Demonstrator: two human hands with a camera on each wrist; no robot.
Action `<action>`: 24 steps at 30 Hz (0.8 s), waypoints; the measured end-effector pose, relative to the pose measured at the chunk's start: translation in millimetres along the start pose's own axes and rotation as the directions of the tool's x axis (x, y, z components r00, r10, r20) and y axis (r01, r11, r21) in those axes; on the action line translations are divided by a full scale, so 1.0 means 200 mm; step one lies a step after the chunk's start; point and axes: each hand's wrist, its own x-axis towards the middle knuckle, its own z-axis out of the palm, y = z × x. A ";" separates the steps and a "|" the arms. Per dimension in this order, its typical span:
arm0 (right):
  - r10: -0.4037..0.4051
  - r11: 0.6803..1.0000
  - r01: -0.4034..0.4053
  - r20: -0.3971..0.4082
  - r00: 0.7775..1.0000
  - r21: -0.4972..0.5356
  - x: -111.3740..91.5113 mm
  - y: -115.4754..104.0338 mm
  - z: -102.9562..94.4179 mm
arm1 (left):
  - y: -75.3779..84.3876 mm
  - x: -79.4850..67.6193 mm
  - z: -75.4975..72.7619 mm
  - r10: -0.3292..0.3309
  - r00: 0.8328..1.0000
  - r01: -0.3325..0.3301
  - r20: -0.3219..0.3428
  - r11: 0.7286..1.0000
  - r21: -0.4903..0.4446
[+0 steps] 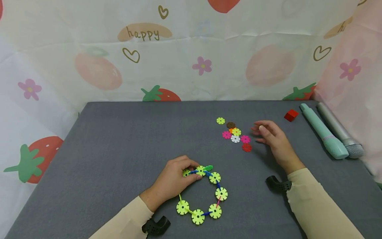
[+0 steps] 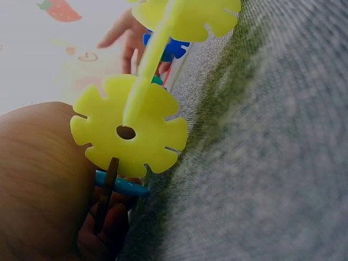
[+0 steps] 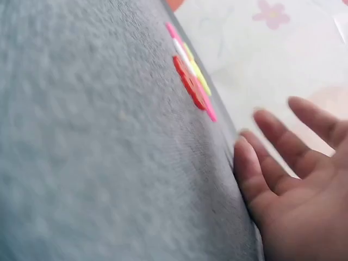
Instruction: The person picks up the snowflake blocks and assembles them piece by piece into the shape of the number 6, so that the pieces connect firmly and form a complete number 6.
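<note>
A ring of interlocking snowflake discs (image 1: 221,194), mostly yellow-green with discs of other colours slotted edge-on between them, lies in front of me. My left hand (image 1: 171,176) pinches its upper left part between thumb and fingers. A green disc (image 1: 208,168) sticks out at the ring's top. Close up in the left wrist view, one yellow disc (image 2: 157,103) of the ring stands beside the palm. My right hand (image 1: 276,141) hovers just right of several loose discs (image 1: 235,138), its fingers relaxed and apart from them. In the right wrist view, those fingers (image 3: 283,141) hold nothing.
A red cube (image 1: 290,115) sits at the table's back right. Beside it lie a mint-green tapered object (image 1: 323,131) and a grey microphone (image 1: 340,129). The grey table (image 1: 119,139) ends at a printed curtain (image 1: 203,43) at the back.
</note>
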 end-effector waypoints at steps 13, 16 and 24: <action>0.046 0.883 0.003 0.093 0.995 -0.469 0.02 0.05 0.01 | 0.00 0.00 0.00 -0.021 1.000 0.021 0.019 1.000 -0.002; 0.030 0.857 0.012 0.073 0.997 -0.515 0.02 0.04 0.04 | 0.01 0.00 0.00 -0.029 0.999 0.029 0.022 1.000 -0.005; 0.095 0.853 -0.077 0.009 0.995 -0.516 0.03 0.02 0.08 | 0.01 0.00 0.00 -0.031 0.999 0.031 0.024 1.000 0.002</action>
